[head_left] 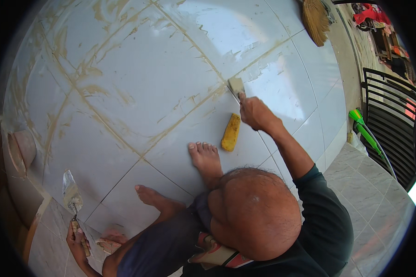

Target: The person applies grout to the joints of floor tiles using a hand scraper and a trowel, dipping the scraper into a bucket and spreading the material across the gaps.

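Note:
My right hand (258, 113) is closed round a putty knife (236, 85), its pale blade on the white tile floor (138, 87) beside a grout line crossing. My left hand (75, 240), at the lower left, grips the wooden handle of a pointed trowel (72, 196). That trowel's blade points up and is smeared with whitish material. Between my right hand and my bare foot (204, 159) lies a worn yellow block (231, 132), which looks like a sponge. Tan grout fills many joints and is smeared over the tiles at the upper left; joints nearer me look thin and dark.
Near my left hand is a partly hidden, reddish stained object (110, 242). A pinkish rounded container (25, 148) stands at the left edge. A straw broom (315, 23) lies at the upper right. Black gate bars (388, 120) and a green-headed tool (367, 134) are on the right.

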The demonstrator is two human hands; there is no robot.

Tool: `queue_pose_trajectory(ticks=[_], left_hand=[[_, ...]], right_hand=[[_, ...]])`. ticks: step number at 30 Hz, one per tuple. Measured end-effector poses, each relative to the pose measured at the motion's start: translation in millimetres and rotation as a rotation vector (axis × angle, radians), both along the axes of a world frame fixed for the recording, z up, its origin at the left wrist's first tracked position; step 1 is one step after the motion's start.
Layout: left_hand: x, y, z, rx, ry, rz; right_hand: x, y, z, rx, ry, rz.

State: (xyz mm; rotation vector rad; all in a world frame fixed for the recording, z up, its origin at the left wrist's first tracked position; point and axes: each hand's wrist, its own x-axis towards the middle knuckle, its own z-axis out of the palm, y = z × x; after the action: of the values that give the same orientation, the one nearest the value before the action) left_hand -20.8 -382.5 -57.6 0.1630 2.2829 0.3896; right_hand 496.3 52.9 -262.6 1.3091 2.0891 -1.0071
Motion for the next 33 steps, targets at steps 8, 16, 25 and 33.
queue_pose_trajectory(ticks=[8, 16, 25, 33], left_hand=[[-3, 25, -3, 0.013, -0.041, -0.072], [1, 42, -4, 0.083, -0.023, -0.12], [-16, 32, -18, 0.121, -0.067, -0.155], [-25, 8, -25, 0.122, -0.092, -0.145]], right_hand=[[-38, -65, -22, 0.209, 0.071, -0.363], [-45, -51, 17, 0.354, 0.327, -0.512], [-93, -36, 28, 0.351, 0.372, -0.635], [-116, -34, 16, 0.256, 0.34, -0.587]])
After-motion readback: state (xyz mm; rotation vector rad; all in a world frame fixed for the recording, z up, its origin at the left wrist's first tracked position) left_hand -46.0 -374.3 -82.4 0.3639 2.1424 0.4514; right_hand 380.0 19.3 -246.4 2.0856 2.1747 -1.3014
